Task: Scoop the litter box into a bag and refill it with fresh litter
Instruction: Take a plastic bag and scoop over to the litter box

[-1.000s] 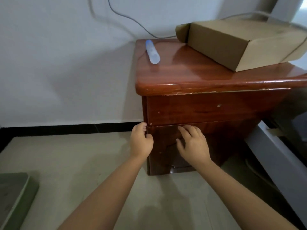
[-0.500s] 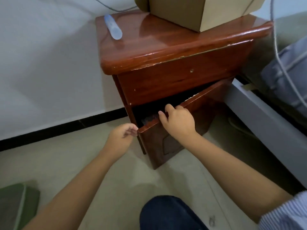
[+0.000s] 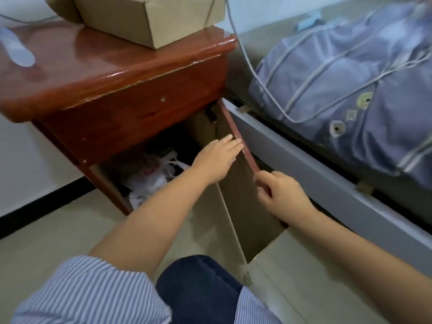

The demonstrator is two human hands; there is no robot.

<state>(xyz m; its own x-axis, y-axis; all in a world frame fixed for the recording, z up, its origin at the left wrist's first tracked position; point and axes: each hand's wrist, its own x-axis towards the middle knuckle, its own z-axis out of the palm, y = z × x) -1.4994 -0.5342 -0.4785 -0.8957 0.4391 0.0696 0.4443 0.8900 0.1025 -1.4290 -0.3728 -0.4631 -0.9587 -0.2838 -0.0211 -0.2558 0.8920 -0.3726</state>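
Reddish-brown wooden cabinet door (image 3: 243, 183) edge is pinched by right hand (image 3: 284, 197); left hand (image 3: 216, 157) is spread flat, empty, against it. No writing legible.

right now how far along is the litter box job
Early. Done: the cabinet door is swung wide open. In hand: the right hand pinches the door edge while the open left hand reaches toward the plastic bags inside. Left: taking a bag, all scooping, refilling; no litter box in view.

One cabinet (image 3: 131, 108), one box (image 3: 149, 17), two hands (image 3: 216, 157).
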